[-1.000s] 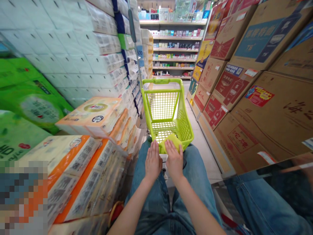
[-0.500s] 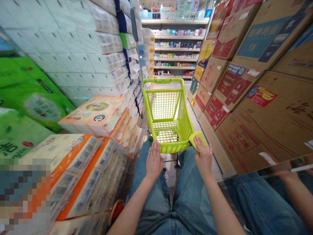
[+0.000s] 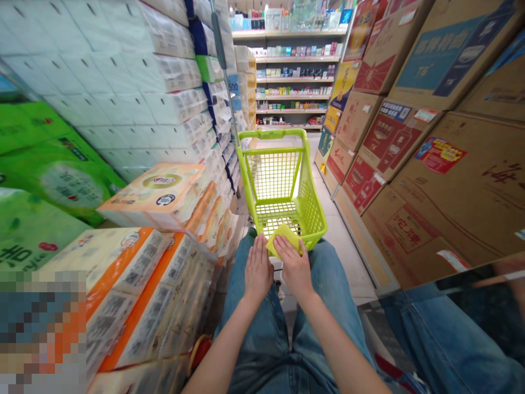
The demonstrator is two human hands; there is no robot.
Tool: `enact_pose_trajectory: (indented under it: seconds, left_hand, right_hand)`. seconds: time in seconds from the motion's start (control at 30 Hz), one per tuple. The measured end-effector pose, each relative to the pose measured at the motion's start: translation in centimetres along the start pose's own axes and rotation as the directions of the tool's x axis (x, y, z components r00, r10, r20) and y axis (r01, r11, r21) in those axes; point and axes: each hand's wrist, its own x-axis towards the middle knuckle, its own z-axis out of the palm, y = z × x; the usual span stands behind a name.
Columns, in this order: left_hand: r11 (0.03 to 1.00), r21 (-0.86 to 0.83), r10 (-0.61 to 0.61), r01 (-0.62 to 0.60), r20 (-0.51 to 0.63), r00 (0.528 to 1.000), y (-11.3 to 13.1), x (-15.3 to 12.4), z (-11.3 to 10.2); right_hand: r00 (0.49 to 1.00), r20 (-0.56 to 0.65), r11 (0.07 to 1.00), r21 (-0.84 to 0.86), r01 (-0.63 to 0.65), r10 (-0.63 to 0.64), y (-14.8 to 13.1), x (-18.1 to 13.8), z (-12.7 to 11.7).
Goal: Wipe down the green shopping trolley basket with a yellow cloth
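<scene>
Head view: a yellow cloth (image 3: 284,234) is lying under the right hand (image 3: 293,262) at the near end of a green shopping cart (image 3: 311,216)

The right hand is spreading nearly flat, fingers extended over the cloth without closing round it, probably for even pressure; the left hand (image 3: 257,268) is resting straight-fingered by the near left corner, seemingly gripping nothing, perhaps steadying the cart. Denim-clad legs (image 3: 334,279) are flanking the near end, presumably keeping it within reach. Tissue packs (image 3: 153,189) on the left and cartons (image 3: 430,197) on the right are narrowing the aisle; stocked shelves (image 3: 295,58) are standing beyond, and the hands are hiding part of the near rim
</scene>
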Motion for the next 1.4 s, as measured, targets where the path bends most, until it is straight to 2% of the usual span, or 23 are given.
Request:
enact_pose_trajectory:
  seconds: [0.07, 0.2, 0.3, 0.4, 0.57, 0.63, 0.7, 0.83, 0.97, 1.07, 1.13, 1.2, 1.33, 1.4]
  left_hand:
    - [1.000, -0.005, -0.004, 0.004, -0.004, 1.000, 0.1, 0.1, 0.0]
    - [1.000, -0.017, -0.019, 0.019, -0.019, 1.000, 0.4, 0.1, 0.2]
    - [0.999, -0.024, -0.022, 0.021, -0.030, 0.999, 0.4, 0.1, 0.4]
    - [0.999, -0.028, -0.021, 0.020, -0.032, 0.999, 0.3, 0.0, 0.4]
    - [1.000, -0.013, -0.009, 0.009, -0.006, 1.000, 0.1, 0.0, 0.1]
    - [1.000, -0.011, -0.004, 0.004, 0.000, 1.000, -0.1, -0.1, 0.0]
    - [1.000, -0.016, 0.002, -0.002, 0.005, 1.000, -0.1, 0.0, 0.0]
    - [1.000, -0.020, -0.009, 0.009, 0.000, 1.000, 0.1, 0.0, 0.1]
    - [1.000, -0.025, -0.015, 0.015, -0.012, 1.000, 0.3, 0.1, 0.3]
    - [1.000, -0.019, -0.018, 0.017, -0.014, 1.000, 0.4, 0.1, 0.4]
    - [1.000, -0.014, -0.024, 0.023, -0.018, 1.000, 0.3, 0.1, 0.4]
    - [1.000, -0.018, -0.023, 0.022, -0.019, 1.000, 0.2, 0.0, 0.4]
    - [0.999, -0.032, -0.013, 0.013, -0.018, 1.000, 0.0, 0.0, 0.4]
    - [0.999, -0.034, -0.016, 0.015, -0.024, 1.000, -0.1, 0.0, 0.4]
  right_hand:
    - [1.000, -0.009, 0.999, -0.030, -0.020, 0.020, 2.6, -0.7, -1.5]
    - [0.979, -0.109, 0.979, -0.089, -0.184, 0.174, 7.8, -1.9, -4.0]
    - [0.953, -0.147, 0.958, -0.075, -0.278, 0.266, 8.9, -1.8, -4.4]
    - [0.945, -0.152, 0.951, -0.061, -0.303, 0.291, 6.4, -0.9, -3.1]
    - [0.987, -0.076, 0.990, -0.006, -0.139, 0.138, -0.5, 0.6, 0.5]
    - [0.995, -0.045, 0.996, 0.017, -0.087, 0.087, -1.7, 0.8, 1.0]
    - [0.999, -0.010, 0.999, 0.021, -0.040, 0.040, -1.5, 0.6, 0.7]
    - [1.000, 0.012, 1.000, -0.023, -0.006, 0.006, 2.4, -0.5, -1.8]
    - [0.983, -0.106, 0.983, -0.085, -0.159, 0.150, 7.8, -1.6, -3.9]
    - [0.951, -0.185, 0.961, -0.083, -0.266, 0.247, 9.4, -1.6, -4.0]
    - [0.938, -0.209, 0.951, -0.083, -0.298, 0.276, 8.4, -1.3, -3.2]
    - [0.945, -0.199, 0.957, -0.084, -0.279, 0.258, 5.9, -0.7, -2.0]
    - [0.985, -0.111, 0.990, -0.030, -0.139, 0.134, 0.3, 0.5, 0.6]
    - [0.994, -0.075, 0.997, -0.003, -0.082, 0.081, -1.2, 0.9, 1.1]
